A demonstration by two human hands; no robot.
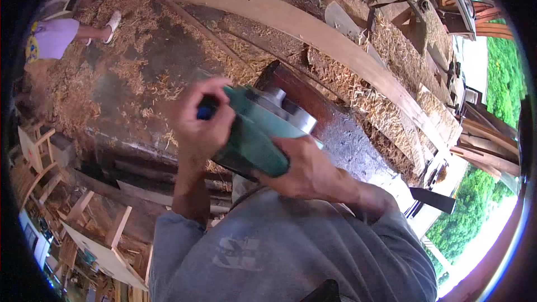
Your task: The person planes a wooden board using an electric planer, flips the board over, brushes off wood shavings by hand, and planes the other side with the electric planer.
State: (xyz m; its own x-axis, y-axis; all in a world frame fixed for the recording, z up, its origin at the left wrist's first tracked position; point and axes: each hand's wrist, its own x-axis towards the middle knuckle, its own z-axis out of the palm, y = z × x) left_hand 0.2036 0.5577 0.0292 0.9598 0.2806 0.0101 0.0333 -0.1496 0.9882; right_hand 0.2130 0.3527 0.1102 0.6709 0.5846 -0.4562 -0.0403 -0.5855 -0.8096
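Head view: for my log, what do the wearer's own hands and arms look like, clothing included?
The left hand and right hand wear no gloves, and no watch shows, though both are blurred. The forearms are bare past grey sleeves. The matching grey shirt carries a pale, faded marking, too unclear to read.

green power tool (254,137), silver cylinder (302,121), grey shirt (319,240) with pale print (239,253), tan plank (268,15), straw-coloured shavings (398,56), green foliage (506,72)

Daylight glares well beyond the right hand (302,168); motion blurs the left hand (193,113); outer edges curve, darkening.
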